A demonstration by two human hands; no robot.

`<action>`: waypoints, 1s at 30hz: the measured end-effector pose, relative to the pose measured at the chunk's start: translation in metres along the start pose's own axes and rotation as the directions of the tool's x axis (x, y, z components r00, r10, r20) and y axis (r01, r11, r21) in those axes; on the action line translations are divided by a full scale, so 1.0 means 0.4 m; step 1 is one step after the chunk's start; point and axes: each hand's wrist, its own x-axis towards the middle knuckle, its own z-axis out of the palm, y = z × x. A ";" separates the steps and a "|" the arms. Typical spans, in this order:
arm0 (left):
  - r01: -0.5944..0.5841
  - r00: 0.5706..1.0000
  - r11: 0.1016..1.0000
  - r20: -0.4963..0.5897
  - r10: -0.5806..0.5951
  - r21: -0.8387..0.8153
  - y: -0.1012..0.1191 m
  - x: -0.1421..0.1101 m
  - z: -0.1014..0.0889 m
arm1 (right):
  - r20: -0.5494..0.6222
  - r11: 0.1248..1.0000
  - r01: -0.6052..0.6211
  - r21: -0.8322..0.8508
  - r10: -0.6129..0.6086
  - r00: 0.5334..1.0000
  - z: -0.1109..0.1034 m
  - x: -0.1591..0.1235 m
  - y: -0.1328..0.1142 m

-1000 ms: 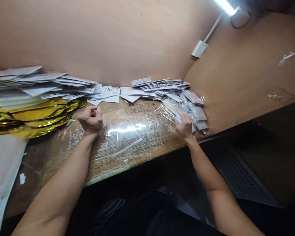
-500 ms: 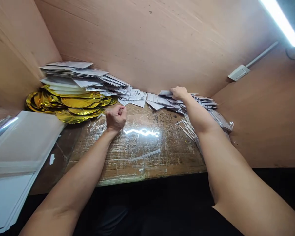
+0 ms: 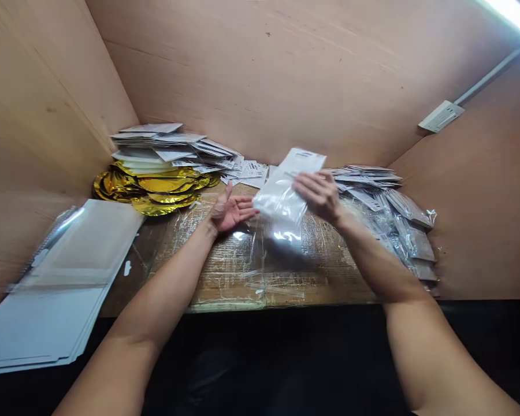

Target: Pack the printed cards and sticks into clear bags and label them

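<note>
Right hand (image 3: pixel 320 196) is raised above the table, its fingers spread and lightly curled against the right side of a clear plastic bag (image 3: pixel 277 199). Whether it is gripping the bag, I cannot tell. Left hand (image 3: pixel 234 211) is relaxed and open, palm up, with its fingers stretched toward the bag's left edge, just beside it or barely touching.

The bag is between the two hands, above the table, with its long axis tilted. Its white card header (image 3: pixel 303 160) points up and to the right, toward the far wall, while its lower end slants down and left, blurred against the shine of the table.

Beyond the left hand, gold foil discs (image 3: pixel 164 188) lie in an overlapping heap, partly under a stack of white cards (image 3: pixel 164 144) near the wooden wall (image 3: pixel 260 75). Loose printed slips (image 3: pixel 253 172) spread from the stack toward the bag. To the right of the right hand, sealed packets (image 3: pixel 401 214) lie fanned in a pile. The table (image 3: pixel 229 292) is covered with clear film over cardboard. White sheets (image 3: pixel 65 289) rest at its far-left side.
</note>
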 end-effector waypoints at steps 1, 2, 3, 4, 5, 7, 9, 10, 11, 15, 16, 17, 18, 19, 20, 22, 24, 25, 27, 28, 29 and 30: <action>0.042 0.994 0.999 0.103 -0.039 -0.031 -0.006 -0.011 0.009 | 0.030 0.996 0.052 0.073 -0.055 0.998 0.022 -0.034 -0.056; 0.057 0.983 0.998 0.177 -0.050 -0.036 -0.015 -0.020 0.017 | 0.056 0.986 0.091 0.143 -0.100 0.993 0.046 -0.062 -0.105; 0.047 0.976 0.999 0.215 -0.040 -0.026 -0.026 -0.026 0.026 | 0.069 0.974 0.108 0.202 -0.124 0.990 0.068 -0.082 -0.146; 0.013 0.975 1.000 0.221 -0.010 -0.010 -0.037 -0.029 0.035 | 0.062 0.966 0.091 0.242 -0.109 0.992 0.087 -0.096 -0.176; -0.036 0.979 0.999 0.201 0.034 0.010 -0.047 -0.029 0.044 | 0.031 0.963 0.035 0.266 -0.045 0.999 0.104 -0.104 -0.197; -0.164 0.980 0.985 0.121 0.157 0.049 -0.061 -0.022 0.060 | -0.084 0.929 -0.165 0.330 0.203 0.976 0.126 -0.105 -0.213; -0.318 0.948 0.944 0.032 0.317 0.088 -0.066 -0.013 0.075 | -0.141 0.806 -0.288 0.516 0.412 0.900 0.142 -0.095 -0.211; -0.396 0.917 0.911 0.001 0.399 0.117 -0.066 -0.010 0.081 | -0.125 0.719 -0.271 0.640 0.445 0.887 0.150 -0.087 -0.209; -0.465 0.881 0.871 -0.014 0.473 0.157 -0.066 -0.008 0.087 | -0.101 0.618 -0.210 0.757 0.428 0.898 0.161 -0.079 -0.207; -0.573 0.808 0.767 0.044 0.587 0.287 -0.072 -0.004 0.090 | -0.139 0.228 0.075 0.971 0.280 0.950 0.222 -0.057 -0.203; -0.567 0.816 0.773 0.070 0.574 0.285 -0.075 -0.002 0.086 | -0.153 0.169 0.109 0.980 0.276 0.949 0.239 -0.055 -0.197; -0.557 0.827 0.785 0.092 0.554 0.271 -0.079 0.000 0.080 | -0.155 0.124 0.125 0.984 0.274 0.949 0.255 -0.057 -0.189; -0.545 0.837 0.799 0.106 0.537 0.254 -0.083 0.002 0.073 | -0.149 0.091 0.128 0.988 0.274 0.950 0.270 -0.060 -0.179; -0.533 0.845 0.811 0.113 0.522 0.240 -0.087 0.003 0.067 | -0.138 0.069 0.123 0.990 0.277 0.951 0.283 -0.064 -0.169; -0.523 0.852 0.820 0.113 0.511 0.233 -0.090 0.003 0.061 | -0.122 0.052 0.112 0.992 0.282 0.952 0.294 -0.070 -0.160; -0.497 0.867 0.837 0.103 0.487 0.229 -0.097 -0.001 0.051 | -0.087 0.024 0.084 0.996 0.298 0.951 0.311 -0.081 -0.152; -0.448 0.894 0.859 0.114 0.433 0.247 -0.103 -0.007 0.047 | -0.046 -0.004 0.050 0.999 0.313 0.949 0.321 -0.086 -0.158; -0.412 0.911 0.871 0.124 0.393 0.268 -0.105 -0.011 0.048 | -0.028 -0.010 0.033 0.999 0.320 0.947 0.324 -0.085 -0.166; -0.352 0.936 0.884 0.113 0.333 0.309 -0.110 -0.018 0.057 | -0.024 0.007 0.023 1.000 0.365 0.931 0.325 -0.077 -0.183; -0.328 0.944 0.893 0.092 0.316 0.307 -0.112 -0.023 0.064 | -0.033 0.022 0.026 0.999 0.398 0.917 0.324 -0.071 -0.190; -0.300 0.954 0.912 0.065 0.294 0.280 -0.114 -0.028 0.072 | -0.047 0.034 0.035 0.999 0.438 0.898 0.322 -0.064 -0.196; -0.262 0.965 0.938 0.041 0.259 0.229 -0.114 -0.035 0.082 | -0.063 0.037 0.051 0.998 0.489 0.870 0.319 -0.056 -0.199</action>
